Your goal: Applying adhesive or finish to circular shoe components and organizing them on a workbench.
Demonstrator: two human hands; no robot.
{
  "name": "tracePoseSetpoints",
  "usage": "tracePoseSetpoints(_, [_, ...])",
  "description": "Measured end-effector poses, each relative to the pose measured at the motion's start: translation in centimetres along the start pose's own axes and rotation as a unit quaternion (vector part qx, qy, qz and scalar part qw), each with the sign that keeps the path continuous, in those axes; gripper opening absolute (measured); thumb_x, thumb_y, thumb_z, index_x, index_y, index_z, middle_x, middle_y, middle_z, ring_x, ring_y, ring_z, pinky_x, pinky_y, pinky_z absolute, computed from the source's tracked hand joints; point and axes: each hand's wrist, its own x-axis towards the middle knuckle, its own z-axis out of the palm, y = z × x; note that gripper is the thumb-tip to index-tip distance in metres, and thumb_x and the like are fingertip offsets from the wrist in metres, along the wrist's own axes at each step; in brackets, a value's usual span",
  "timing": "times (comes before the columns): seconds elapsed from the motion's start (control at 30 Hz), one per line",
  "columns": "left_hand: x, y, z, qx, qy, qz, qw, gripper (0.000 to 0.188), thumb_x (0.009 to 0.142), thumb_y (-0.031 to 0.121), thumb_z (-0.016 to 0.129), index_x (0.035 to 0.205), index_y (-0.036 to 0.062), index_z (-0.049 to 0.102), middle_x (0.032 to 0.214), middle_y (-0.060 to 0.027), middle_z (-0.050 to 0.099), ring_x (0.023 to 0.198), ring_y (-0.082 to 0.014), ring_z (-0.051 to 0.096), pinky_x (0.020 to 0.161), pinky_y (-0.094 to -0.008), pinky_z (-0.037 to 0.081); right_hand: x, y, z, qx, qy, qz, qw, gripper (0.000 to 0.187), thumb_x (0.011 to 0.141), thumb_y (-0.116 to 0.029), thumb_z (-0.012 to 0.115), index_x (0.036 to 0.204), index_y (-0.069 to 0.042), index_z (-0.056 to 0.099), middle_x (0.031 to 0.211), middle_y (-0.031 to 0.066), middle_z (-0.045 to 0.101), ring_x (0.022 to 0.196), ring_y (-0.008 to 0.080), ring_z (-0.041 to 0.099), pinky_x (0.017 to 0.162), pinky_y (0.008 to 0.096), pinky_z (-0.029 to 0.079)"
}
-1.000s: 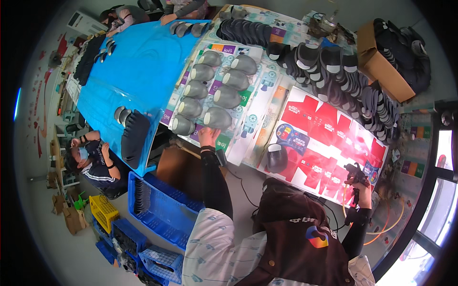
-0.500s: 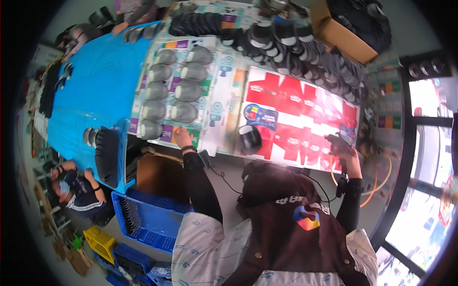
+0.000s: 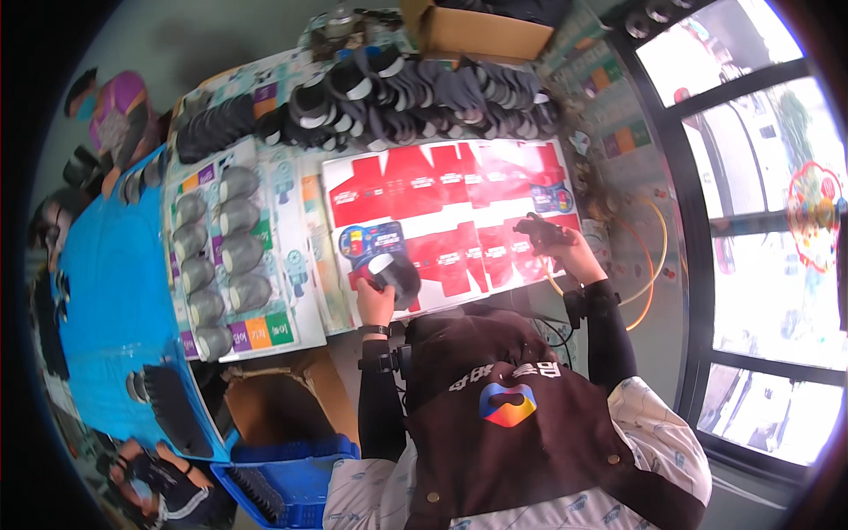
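My left hand (image 3: 375, 302) is closed on the near left edge of a dark, rounded cap-like piece (image 3: 405, 281) with a white band. That piece rests at the near left of a red-and-white printed sheet (image 3: 353, 196) on the table. In my right hand (image 3: 574, 254) is a dark gun-shaped tool (image 3: 541, 231), held over the right part of the sheet; its exact kind is unclear. Two rows of grey rounded pieces (image 3: 241, 256) lie to the left of the sheet.
Dark pieces (image 3: 389, 97) are piled along the far side, with a cardboard box (image 3: 477, 34) behind. Yellow and orange hoses (image 3: 655, 265) loop at right. A blue table (image 3: 115, 300) stands left, with two people nearby. A blue crate (image 3: 287, 481) sits at lower left.
My left hand has moved right, from beside the grey pieces, and taken hold of the dark piece on the sheet. My right hand, with the tool, has come in over the sheet.
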Motion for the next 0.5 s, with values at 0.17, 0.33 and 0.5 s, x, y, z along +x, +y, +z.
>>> tracePoseSetpoints(0.17, [1.3, 6.5, 9.5, -0.045, -0.135, 0.037, 0.989, 0.049, 0.079, 0.022, 0.074, 0.119, -0.0013, 0.057, 0.108, -0.0237, 0.068, 0.102, -0.0413, 0.067, 0.088, -0.0468, 0.052, -0.2, 0.8, -3.5, -0.018, 0.062, 0.018, 0.998, 0.026, 0.078, -0.007, 0.067, 0.103, -0.003, 0.07, 0.085, 0.002, 0.072, 0.068, 0.0091, 0.063, 0.05, 0.0256, 0.048])
tracePoseSetpoints(0.33, [2.7, 14.4, 18.2, -0.022, -0.156, 0.095, 0.983, 0.039, 0.079, 0.021, 0.071, 0.111, 0.001, 0.062, 0.1, -0.0223, 0.071, 0.099, -0.0399, 0.068, 0.085, -0.0466, 0.053, 4.4, 7.7, -7.9, -0.078, 0.027, -0.032, 0.996, 0.034, 0.073, -0.008, 0.069, 0.106, 0.0, 0.069, 0.076, 0.0032, 0.065, 0.064, 0.0114, 0.059, 0.051, 0.0285, 0.046])
tracePoseSetpoints(0.5, [3.6, 13.2, 23.6, 0.0, -0.127, 0.08, 0.989, 0.042, 0.079, 0.024, 0.073, 0.111, -0.0009, 0.061, 0.104, -0.0247, 0.069, 0.1, -0.0438, 0.065, 0.086, -0.0498, 0.052, 6.9, 5.6, -7.4, -0.099, -0.08, 0.018, 0.992, 0.034, 0.077, -0.006, 0.063, 0.11, 0.002, 0.067, 0.074, 0.008, 0.066, 0.062, 0.0154, 0.062, 0.057, 0.033, 0.048])
